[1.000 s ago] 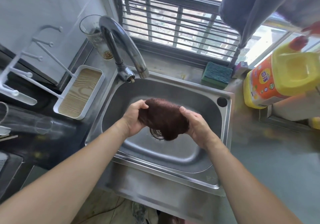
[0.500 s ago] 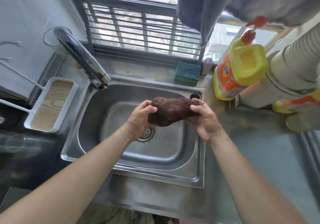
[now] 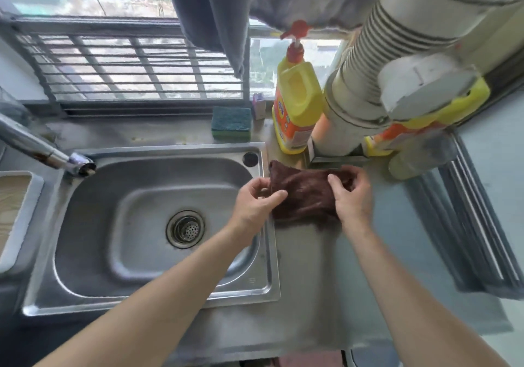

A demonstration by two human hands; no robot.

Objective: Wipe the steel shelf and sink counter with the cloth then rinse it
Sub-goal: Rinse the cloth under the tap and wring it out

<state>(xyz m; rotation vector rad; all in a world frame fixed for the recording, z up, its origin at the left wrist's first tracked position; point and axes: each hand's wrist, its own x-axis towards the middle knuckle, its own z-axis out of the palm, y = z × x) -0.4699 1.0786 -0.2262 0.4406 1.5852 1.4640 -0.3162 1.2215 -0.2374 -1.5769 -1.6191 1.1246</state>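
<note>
Your two forearms enter from the bottom edge, bare from as far up as the picture shows down to the wrists, with no sleeve on either. Your left hand (image 3: 256,205) and right hand (image 3: 353,199) are bare too, with short, unpainted nails.

Faucet (image 3: 42,151) base cut off at left edge. Right hand (image 3: 351,196) hides part of brown cloth (image 3: 303,193). Detergent bottle (image 3: 296,108) label illegible.

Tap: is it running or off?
Off, apparently: no stream falls from the tap, and no stream lands in the sink basin.
</note>
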